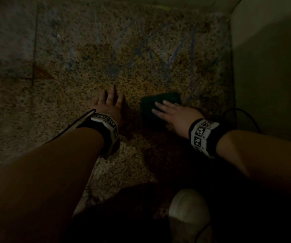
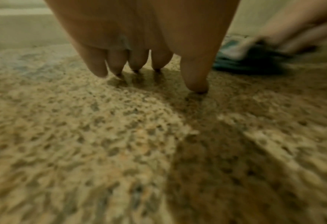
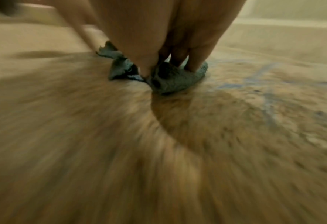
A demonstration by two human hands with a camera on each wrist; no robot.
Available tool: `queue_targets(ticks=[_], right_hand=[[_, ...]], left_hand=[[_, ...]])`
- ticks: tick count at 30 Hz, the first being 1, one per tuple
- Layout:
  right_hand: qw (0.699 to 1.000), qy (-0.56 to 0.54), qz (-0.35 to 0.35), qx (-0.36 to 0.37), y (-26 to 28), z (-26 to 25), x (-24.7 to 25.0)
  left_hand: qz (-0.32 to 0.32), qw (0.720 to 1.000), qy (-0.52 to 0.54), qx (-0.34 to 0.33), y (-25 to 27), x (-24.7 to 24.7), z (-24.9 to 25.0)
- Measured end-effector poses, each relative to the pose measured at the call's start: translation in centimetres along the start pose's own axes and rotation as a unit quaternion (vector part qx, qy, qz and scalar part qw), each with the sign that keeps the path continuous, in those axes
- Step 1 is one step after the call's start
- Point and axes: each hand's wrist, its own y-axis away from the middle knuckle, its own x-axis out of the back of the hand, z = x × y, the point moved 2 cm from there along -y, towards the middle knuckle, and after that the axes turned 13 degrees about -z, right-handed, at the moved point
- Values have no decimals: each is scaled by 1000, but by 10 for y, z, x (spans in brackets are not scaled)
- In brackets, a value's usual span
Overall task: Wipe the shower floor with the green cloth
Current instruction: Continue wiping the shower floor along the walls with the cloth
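Observation:
The green cloth [image 1: 169,98] lies bunched on the speckled stone shower floor [image 1: 137,71], right of centre. My right hand [image 1: 172,113] rests on top of it, its straight fingers pressing it down. In the right wrist view the fingers [image 3: 197,50] push into the crumpled cloth [image 3: 177,81], and the picture is smeared by motion. My left hand [image 1: 108,102] is planted on the bare floor left of the cloth, holding nothing. Its fingertips [image 2: 195,84] touch the stone, and the cloth [image 2: 254,65] shows to their right.
Blue streaks [image 1: 176,50] cross the floor beyond the cloth, also visible as blue streaks [image 3: 264,84] in the right wrist view. A pale wall [image 1: 272,67] closes the right side. A black cable [image 1: 243,113] loops by my right wrist. A pale rounded shape [image 1: 188,213] sits at the bottom.

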Motion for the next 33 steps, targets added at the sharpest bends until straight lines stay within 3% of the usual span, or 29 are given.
queue_targets(ticks=[7,10,15,20,25,33], right_hand=[[990,-122,48,-54,-27,16,35],[990,-119,52,-62,-26,11,29],[992,-109,1,-62,-7,3,-3],[994,-99,21,-45,3,0,-35],[996,-53,56,-43,-7,22,-15],[988,-122,40,-84,-17,32,14]], left_hand=[[-23,999,-20,18,-3,4,3],[-27,999,-21,20,-3,10,0],[21,998,-60,11,-1,21,7],[-19,998,-54,-9,-1,17,19],[-15,999,-31,8,-3,17,29],[15,1000,-17,7,-1,24,39]])
